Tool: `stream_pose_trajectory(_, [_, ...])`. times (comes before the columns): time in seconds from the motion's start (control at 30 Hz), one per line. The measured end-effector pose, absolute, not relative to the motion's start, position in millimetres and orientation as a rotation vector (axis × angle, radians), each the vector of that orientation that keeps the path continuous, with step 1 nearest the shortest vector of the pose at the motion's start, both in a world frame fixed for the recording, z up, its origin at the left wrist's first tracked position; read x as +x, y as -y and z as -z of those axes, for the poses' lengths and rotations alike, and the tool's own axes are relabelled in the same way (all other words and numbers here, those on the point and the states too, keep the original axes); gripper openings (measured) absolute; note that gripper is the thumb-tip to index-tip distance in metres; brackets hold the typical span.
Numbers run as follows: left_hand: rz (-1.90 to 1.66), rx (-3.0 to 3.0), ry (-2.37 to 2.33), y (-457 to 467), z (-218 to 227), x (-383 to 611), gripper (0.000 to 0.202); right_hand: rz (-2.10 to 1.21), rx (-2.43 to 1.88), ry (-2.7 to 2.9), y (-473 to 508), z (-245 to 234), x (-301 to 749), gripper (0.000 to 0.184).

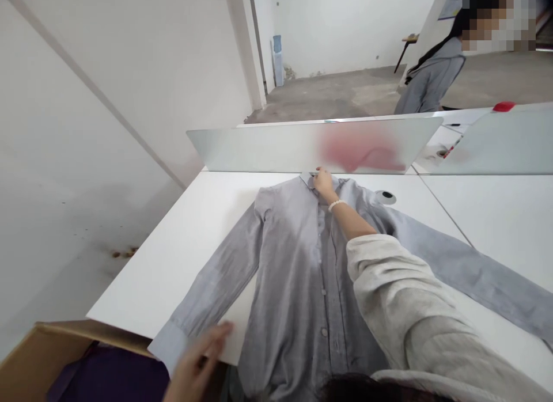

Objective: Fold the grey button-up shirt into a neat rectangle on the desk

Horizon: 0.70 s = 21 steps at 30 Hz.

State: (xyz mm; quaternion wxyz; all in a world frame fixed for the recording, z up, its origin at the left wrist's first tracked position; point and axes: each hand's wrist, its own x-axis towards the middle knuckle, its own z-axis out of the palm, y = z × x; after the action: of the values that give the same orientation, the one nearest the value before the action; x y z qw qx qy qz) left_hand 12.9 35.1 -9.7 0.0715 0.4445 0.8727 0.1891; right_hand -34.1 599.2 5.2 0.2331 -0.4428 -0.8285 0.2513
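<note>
A grey shirt (285, 275) lies front up on the white desk (194, 223), its long axis running from the collar (307, 180) at upper centre down to the bottom edge of the frame. The two hands are at opposite ends of that line. The right hand (324, 185) is at the collar, fingers bent over it; whether they pinch the cloth I cannot tell. The left hand (192, 363), at lower left, is nearer the cuff (170, 341) and the lower part of the shirt, which lies to its right. It is blurred, partly open with fingers loosely curved, and nothing shows in it; whether it touches the cuff is unclear.

The shirt's cloth looks thin and soft, with shallow creases and small round buttons (324, 332) down the front. One sleeve slants to lower left, the other stretches to the right edge. The desk is smooth and flat, backed by a frosted panel (259, 148) with a blurred red patch showing in it. A white ring-shaped roll (386, 197) lies just beside the shirt's shoulder. At lower left, a brown cardboard box (56, 344) holds dark purple cloth (112, 373).
</note>
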Motion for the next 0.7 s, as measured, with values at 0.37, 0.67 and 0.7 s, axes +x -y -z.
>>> stream_pose_trajectory(0.37, [0.231,1.368,-2.589,-38.2,-8.2,-146.6,0.065,-0.077,-0.705,2.815,-492.5,10.2,-14.7,0.061])
stream_pose_trajectory(0.67, [0.286,1.183,-2.731,-38.5,-28.5,-209.4,0.062,-0.204,-0.984,2.864,-509.9,36.4,-19.8,0.077])
stream_pose_trajectory(0.7, [0.225,1.255,-2.693,-58.3,-26.9,-196.5,0.063,-0.212,-0.985,2.866,-509.7,36.1,-21.5,0.077])
